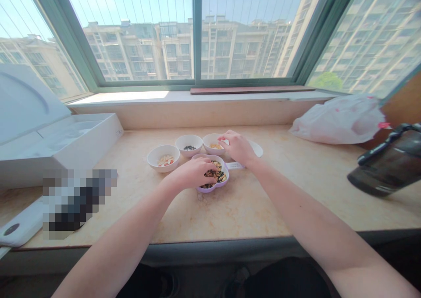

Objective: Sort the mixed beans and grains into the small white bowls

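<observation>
left hand (197, 171) reaches into seeds (221, 174), right hand (237, 149) (perhaps pinching) over bowl (207, 142)

The left hand (197, 173) is resting its fingers among mixed beans (219, 175) in a lilac-rimmed dish (207, 190). Beyond it, the right hand (237, 148) is hanging over a bowl (207, 141) of yellowish bits (215, 146), possibly pinching some. Left of that hand, a second bowl (180, 142) is holding black seeds (190, 148) and a third bowl (154, 156) is holding pale slices (166, 160).

Bare forearms (131, 227) stretched over the front edge of the desk (230, 221), left hand (196, 171) palm down, right hand (237, 149) nearer the back edge, fingers bent
</observation>
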`<state>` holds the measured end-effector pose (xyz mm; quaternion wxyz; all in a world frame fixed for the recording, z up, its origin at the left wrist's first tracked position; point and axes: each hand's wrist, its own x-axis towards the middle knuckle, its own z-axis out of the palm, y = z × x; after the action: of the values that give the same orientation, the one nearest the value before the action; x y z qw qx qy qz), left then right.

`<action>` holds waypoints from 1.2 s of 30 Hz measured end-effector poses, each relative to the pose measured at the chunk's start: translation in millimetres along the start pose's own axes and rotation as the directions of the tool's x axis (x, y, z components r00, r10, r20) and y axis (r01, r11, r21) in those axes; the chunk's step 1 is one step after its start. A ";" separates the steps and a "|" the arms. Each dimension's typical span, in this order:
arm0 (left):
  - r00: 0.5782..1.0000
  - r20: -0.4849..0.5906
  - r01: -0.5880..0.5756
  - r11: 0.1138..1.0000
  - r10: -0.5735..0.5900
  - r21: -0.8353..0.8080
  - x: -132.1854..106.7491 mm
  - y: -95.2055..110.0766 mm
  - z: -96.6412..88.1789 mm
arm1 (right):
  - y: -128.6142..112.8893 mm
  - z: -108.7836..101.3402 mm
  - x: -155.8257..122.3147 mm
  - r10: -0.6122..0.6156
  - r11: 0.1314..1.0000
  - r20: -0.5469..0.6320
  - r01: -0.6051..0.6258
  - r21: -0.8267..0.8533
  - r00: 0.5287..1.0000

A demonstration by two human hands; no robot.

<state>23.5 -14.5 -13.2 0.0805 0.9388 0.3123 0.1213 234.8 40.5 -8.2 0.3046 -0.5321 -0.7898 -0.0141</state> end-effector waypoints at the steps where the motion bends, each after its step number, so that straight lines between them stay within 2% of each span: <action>1: 1.000 0.022 0.020 1.000 -0.020 0.001 0.2 1.4 -0.7 | 1.1 0.7 0.9 0.003 1.000 0.003 -0.003 -0.018 1.000; 7: 0.993 0.091 0.079 0.997 -0.078 -0.007 1.0 6.9 -2.9 | 2.2 2.0 3.5 0.017 0.996 0.025 -0.015 -0.092 1.000; 19: 0.997 -0.070 -0.018 0.999 0.015 -0.048 2.2 -0.3 2.2 | 3.5 2.4 1.5 0.059 0.998 -0.031 -0.059 -0.012 0.998; 28: 0.996 -0.080 0.039 0.999 -0.039 0.003 0.2 4.7 -6.8 | 6.7 0.4 -0.7 0.078 0.996 -0.058 -0.075 0.052 0.995; 32: 0.974 -0.200 0.115 0.993 -0.108 0.025 -3.5 8.1 -14.2 | 2.7 -1.9 -2.8 0.086 0.992 -0.064 -0.080 0.098 0.994; 36: 0.896 -0.418 0.145 0.988 -0.153 -0.053 -9.0 9.2 -22.1 | -4.7 -4.0 -5.5 0.070 0.989 -0.058 -0.062 0.131 0.996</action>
<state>15.5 -25.6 8.4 0.0300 0.8631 0.3919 0.3172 234.1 32.5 -6.3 0.3632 -0.5363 -0.7613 0.0306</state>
